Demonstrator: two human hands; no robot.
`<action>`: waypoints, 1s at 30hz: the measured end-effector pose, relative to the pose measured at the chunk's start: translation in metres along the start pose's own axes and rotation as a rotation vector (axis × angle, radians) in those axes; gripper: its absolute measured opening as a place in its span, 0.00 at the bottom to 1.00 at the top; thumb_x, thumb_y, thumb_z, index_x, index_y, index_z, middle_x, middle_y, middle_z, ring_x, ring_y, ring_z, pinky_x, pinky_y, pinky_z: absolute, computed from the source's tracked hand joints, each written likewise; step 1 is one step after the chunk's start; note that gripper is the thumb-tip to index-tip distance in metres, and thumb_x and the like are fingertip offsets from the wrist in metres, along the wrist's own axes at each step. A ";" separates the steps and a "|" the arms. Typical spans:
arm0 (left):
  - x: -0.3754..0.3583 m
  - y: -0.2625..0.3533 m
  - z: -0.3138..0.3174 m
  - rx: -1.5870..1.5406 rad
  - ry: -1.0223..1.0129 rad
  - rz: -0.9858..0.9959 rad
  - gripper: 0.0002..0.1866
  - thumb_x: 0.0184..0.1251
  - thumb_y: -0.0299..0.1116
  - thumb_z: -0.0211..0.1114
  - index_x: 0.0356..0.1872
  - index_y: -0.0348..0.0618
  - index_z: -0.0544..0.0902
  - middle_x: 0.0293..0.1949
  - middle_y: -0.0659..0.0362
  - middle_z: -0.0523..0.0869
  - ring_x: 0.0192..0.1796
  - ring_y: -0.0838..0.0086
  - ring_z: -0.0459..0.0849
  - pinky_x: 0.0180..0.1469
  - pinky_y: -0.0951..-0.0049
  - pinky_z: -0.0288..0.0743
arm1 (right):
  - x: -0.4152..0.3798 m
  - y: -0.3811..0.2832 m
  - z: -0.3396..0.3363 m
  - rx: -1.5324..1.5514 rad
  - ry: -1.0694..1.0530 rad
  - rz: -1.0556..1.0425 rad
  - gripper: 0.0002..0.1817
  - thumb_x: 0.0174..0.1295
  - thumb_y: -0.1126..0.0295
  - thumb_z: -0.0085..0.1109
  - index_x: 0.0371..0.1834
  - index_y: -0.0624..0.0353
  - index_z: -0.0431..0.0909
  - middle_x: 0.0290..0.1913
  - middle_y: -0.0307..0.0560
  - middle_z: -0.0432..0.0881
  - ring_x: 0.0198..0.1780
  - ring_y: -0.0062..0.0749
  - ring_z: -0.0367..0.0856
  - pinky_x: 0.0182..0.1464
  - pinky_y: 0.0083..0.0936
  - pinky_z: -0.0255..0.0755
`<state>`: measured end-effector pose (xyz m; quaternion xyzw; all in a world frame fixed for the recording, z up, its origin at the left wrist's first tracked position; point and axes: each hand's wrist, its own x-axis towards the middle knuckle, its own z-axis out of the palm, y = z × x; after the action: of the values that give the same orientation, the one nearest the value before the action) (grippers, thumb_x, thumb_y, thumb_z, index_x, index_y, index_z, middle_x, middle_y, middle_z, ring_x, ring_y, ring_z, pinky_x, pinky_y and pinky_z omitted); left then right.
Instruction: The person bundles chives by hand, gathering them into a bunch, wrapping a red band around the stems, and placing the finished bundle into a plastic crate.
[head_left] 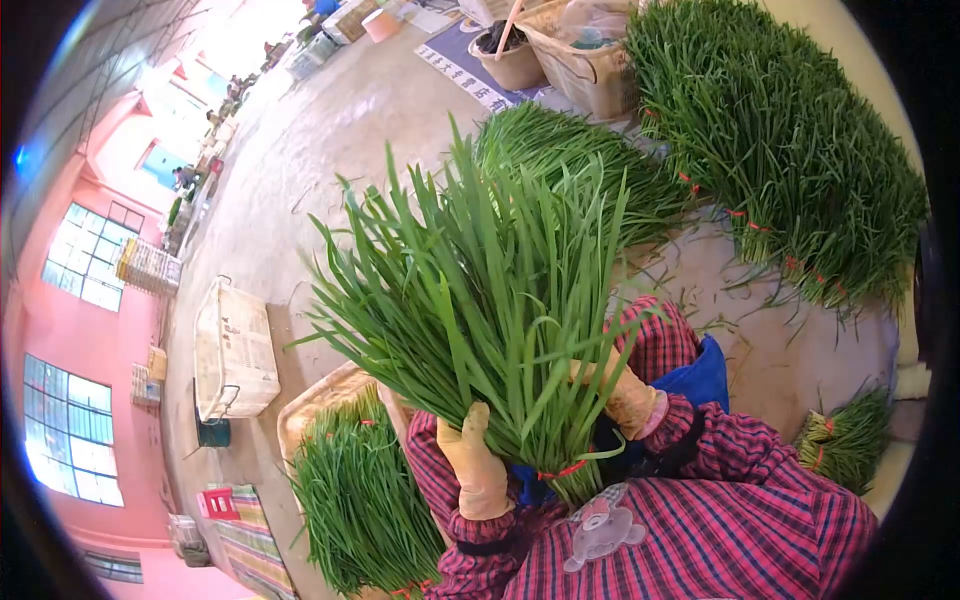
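In the head view I hold a large bundle of garlic chives in front of my chest, its long green leaves fanned up and away from me. A red tie circles it near the cut stem ends, which point at my lap. My left hand, in a pale yellow glove, grips the bundle's left side with the thumb up; its other fingers are hidden behind the leaves. On the right side, my gloved right hand is closed against the leaves, its fingertips partly covered by them.
A crate of chives stands at my left. Tied chives lie in a heap at the right, another pile ahead, and a small bundle near my right elbow. A white crate, basket and bucket stand farther off.
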<state>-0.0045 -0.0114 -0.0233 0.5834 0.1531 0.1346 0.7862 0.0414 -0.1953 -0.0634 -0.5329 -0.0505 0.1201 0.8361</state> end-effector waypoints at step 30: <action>-0.035 0.022 -0.023 -0.137 -0.367 -0.563 0.36 0.61 0.51 0.69 0.62 0.34 0.72 0.50 0.56 0.83 0.49 0.72 0.84 0.54 0.70 0.78 | 0.048 -0.019 -0.030 0.184 0.045 0.404 0.31 0.71 0.47 0.51 0.71 0.53 0.66 0.68 0.45 0.72 0.63 0.36 0.75 0.61 0.40 0.72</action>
<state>-0.0461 0.0015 -0.0060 0.4786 0.1547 -0.1851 0.8442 0.0971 -0.2172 -0.0617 -0.4563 0.0870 0.2775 0.8409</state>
